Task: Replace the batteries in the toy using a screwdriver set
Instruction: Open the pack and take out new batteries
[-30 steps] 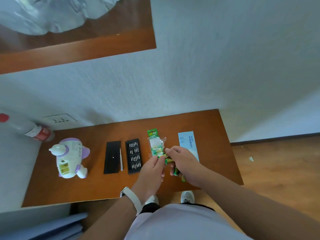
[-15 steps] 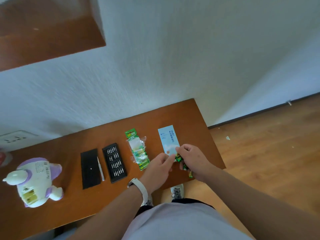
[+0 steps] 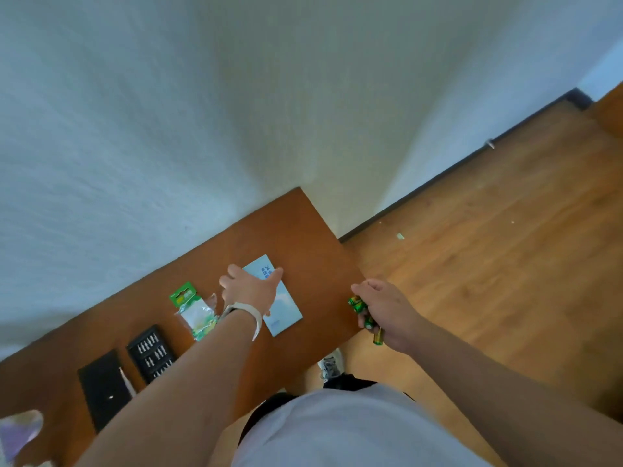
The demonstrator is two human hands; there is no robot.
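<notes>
Right hand: grip curled around a few green batteries, held just past the right edge of the surface, over the floor. Left hand: grip spread, fingers flat on the pale blue box near the right end. Opened battery pack just beside its wrist. Further left: bit tray, then its black lid. Toy at the far left end, blurred, mostly out of frame.

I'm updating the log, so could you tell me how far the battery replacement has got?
Done: the battery pack looks torn open. In hand: the right hand grips batteries; the left hand is over a blue box. Left: fitting them into the toy, away from both hands.
</notes>
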